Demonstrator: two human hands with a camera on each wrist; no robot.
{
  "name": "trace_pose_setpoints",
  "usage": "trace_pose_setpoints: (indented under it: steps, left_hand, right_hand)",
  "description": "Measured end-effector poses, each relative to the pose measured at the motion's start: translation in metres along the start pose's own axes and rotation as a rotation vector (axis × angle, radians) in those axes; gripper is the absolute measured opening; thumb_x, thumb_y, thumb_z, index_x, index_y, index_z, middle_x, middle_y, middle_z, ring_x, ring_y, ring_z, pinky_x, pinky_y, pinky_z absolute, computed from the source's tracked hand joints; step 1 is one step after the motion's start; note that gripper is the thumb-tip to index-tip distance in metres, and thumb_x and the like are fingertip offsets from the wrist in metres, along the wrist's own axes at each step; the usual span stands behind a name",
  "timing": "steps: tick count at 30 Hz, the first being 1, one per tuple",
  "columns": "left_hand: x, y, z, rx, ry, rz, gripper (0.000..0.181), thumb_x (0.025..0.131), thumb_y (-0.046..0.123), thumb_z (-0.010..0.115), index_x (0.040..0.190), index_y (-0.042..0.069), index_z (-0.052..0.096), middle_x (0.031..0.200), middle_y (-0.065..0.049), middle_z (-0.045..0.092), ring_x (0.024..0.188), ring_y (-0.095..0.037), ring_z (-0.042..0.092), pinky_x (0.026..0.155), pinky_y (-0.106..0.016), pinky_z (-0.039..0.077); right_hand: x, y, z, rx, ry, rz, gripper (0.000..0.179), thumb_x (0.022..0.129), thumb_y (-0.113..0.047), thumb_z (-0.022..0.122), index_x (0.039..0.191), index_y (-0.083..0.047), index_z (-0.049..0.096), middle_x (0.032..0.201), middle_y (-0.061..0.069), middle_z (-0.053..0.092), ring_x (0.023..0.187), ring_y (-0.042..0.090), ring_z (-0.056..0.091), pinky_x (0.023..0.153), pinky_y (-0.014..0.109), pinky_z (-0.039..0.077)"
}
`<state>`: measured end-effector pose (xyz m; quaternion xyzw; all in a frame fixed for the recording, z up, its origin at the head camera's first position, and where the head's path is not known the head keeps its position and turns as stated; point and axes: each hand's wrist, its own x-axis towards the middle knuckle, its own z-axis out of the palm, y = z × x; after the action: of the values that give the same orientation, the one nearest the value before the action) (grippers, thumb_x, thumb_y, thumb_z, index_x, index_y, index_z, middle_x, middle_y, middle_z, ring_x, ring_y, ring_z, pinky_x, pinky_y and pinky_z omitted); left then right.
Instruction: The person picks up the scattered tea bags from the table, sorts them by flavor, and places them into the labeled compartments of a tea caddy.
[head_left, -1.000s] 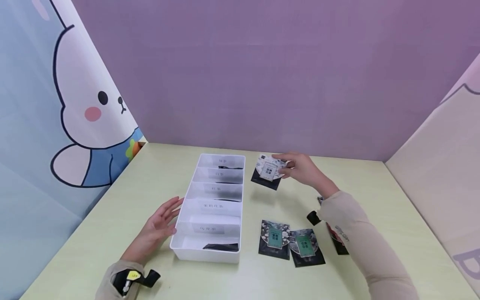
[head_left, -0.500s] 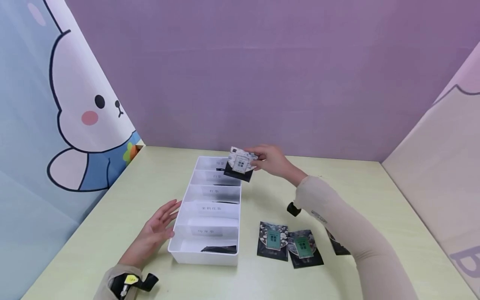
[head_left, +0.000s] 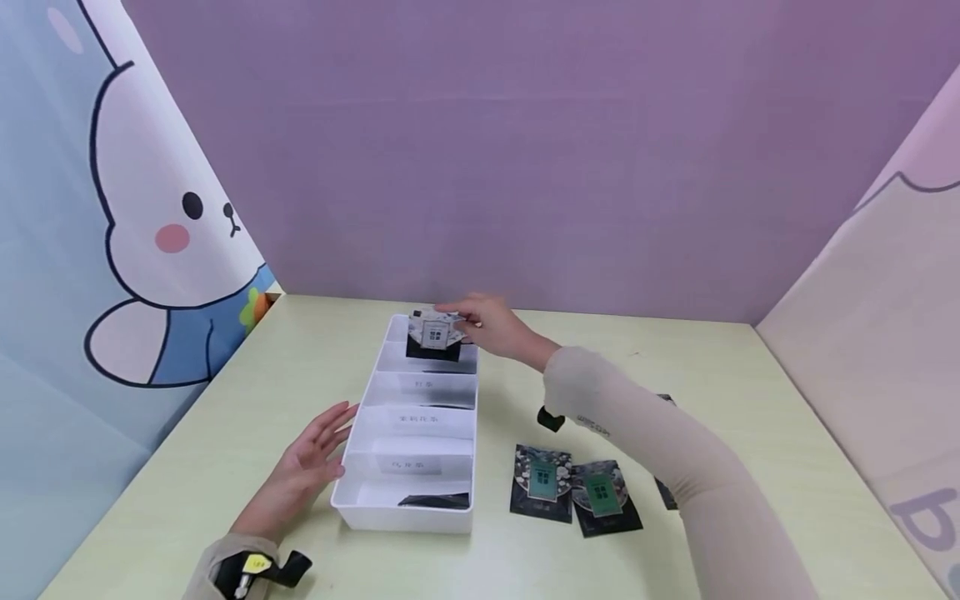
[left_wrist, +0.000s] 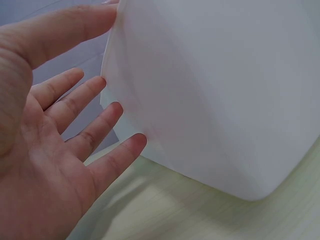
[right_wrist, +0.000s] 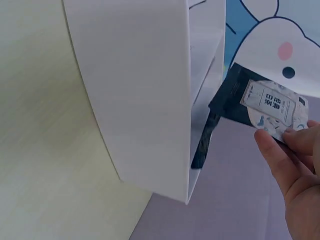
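Backdrop, far left: a cartoon rabbit panel (head_left: 150, 233) is seen standing along the left edge of the pale green table (head_left: 750, 392); a plain purple wall is seen behind.

Left hand: the left hand (head_left: 311, 454) is laid on the table with straight, spread fingers (left_wrist: 107, 120); nothing is gripped. In the left wrist view the fingertips are seen touching or just short of the outer left wall of the tray, near its front corner; which of the two cannot be told.

Tray: a long white divided tray (head_left: 352, 500) is set lengthwise on the table, with paper labels on its dividers. A dark sachet (head_left: 435, 500) is seen lying in the nearest compartment.

Held sachet: a black and white tea sachet (head_left: 435, 335) with a small square label is held over the far end of the tray, above the rearmost compartments and clear of the tray floor. In the right wrist view it (right_wrist: 265, 105) is seen tilted just above the far rim.

Right hand: the right hand (head_left: 491, 325) is reached across the table, and the sachet's edge is pinched between thumb and fingertips (right_wrist: 272, 142).

Loose sachets, right of the tray: two dark sachets with green labels (head_left: 573, 492) are seen lying flat and slightly overlapped near the front of the table. Another sachet (head_left: 663, 492) is partly hidden behind the right sleeve.
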<state>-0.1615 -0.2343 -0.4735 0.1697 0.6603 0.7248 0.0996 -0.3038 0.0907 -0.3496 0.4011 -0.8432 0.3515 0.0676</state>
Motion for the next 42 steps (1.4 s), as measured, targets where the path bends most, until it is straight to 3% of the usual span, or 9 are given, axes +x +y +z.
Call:
trace_pose_setpoints:
  steps: [8,14,19,22,28,32,37,42]
  left_hand:
    - [0.001,0.005,0.0,0.007,-0.001,0.01,0.078,0.093,-0.007,0.057,0.158,0.003,0.014,0.149,0.016,0.04,0.129,-0.001,0.046,0.101,-0.021,0.042]
    - [0.001,0.003,0.0,-0.028,-0.036,0.067,0.076,0.092,-0.01,0.055,0.157,0.005,0.019,0.149,0.015,0.042,0.13,-0.003,0.047,0.102,-0.021,0.042]
    - [-0.002,0.001,0.001,-0.041,-0.042,0.074,0.075,0.092,-0.011,0.054,0.157,0.007,0.021,0.148,0.016,0.044,0.129,-0.002,0.047,0.101,-0.021,0.043]
    - [-0.002,0.001,0.002,-0.038,-0.034,0.069,0.076,0.092,-0.011,0.054,0.157,0.005,0.019,0.148,0.015,0.043,0.13,-0.002,0.047,0.101,-0.02,0.043]
    - [-0.002,0.001,0.003,-0.048,-0.038,0.076,0.076,0.092,-0.012,0.054,0.157,0.004,0.019,0.149,0.014,0.043,0.13,-0.002,0.047,0.102,-0.02,0.042]
    - [-0.003,0.002,0.003,-0.042,-0.031,0.066,0.076,0.092,-0.012,0.055,0.157,0.005,0.019,0.148,0.015,0.043,0.129,-0.002,0.047,0.101,-0.02,0.042]
    - [-0.002,0.003,0.003,-0.027,-0.016,0.06,0.076,0.092,-0.011,0.055,0.157,0.004,0.018,0.15,0.013,0.042,0.129,-0.002,0.047,0.101,-0.02,0.043]
    - [-0.002,0.002,0.003,-0.024,-0.01,0.043,0.076,0.092,-0.01,0.056,0.157,0.008,0.022,0.15,0.014,0.042,0.129,-0.002,0.047,0.101,-0.021,0.043]
  right_hand:
    - [0.007,-0.011,0.022,-0.004,0.026,-0.004,0.036,0.095,0.006,0.058,0.125,-0.009,0.07,0.082,0.006,0.06,0.07,0.016,0.045,0.062,0.022,0.039]
    - [0.001,-0.012,0.035,0.029,-0.019,0.035,0.027,0.095,0.003,0.061,0.117,-0.007,0.074,0.108,0.008,0.073,0.073,0.014,0.06,0.064,0.019,0.043]
    - [-0.005,-0.01,0.044,0.02,-0.09,0.093,0.023,0.095,-0.002,0.065,0.112,-0.009,0.077,0.11,0.005,0.074,0.08,0.011,0.066,0.066,0.017,0.046]
    - [-0.006,-0.011,0.047,-0.019,-0.12,0.068,0.02,0.094,-0.005,0.066,0.109,-0.011,0.078,0.108,0.002,0.074,0.093,0.011,0.069,0.073,0.017,0.049]
    - [-0.006,-0.01,0.055,-0.137,-0.174,-0.004,0.019,0.095,-0.006,0.065,0.108,-0.011,0.078,0.107,0.0,0.074,0.1,0.013,0.069,0.086,0.022,0.052]
    - [-0.006,-0.01,0.058,-0.206,-0.194,-0.026,0.019,0.097,-0.004,0.063,0.108,-0.011,0.077,0.107,0.001,0.074,0.103,0.015,0.067,0.095,0.029,0.049]
    - [-0.005,-0.009,0.06,-0.247,-0.222,-0.011,0.022,0.099,-0.005,0.06,0.112,-0.012,0.075,0.113,0.001,0.072,0.121,0.024,0.057,0.105,0.034,0.043]
    - [-0.005,-0.008,0.06,-0.351,-0.251,-0.096,0.026,0.099,-0.004,0.057,0.117,-0.012,0.074,0.115,0.002,0.071,0.122,0.027,0.055,0.11,0.036,0.037]
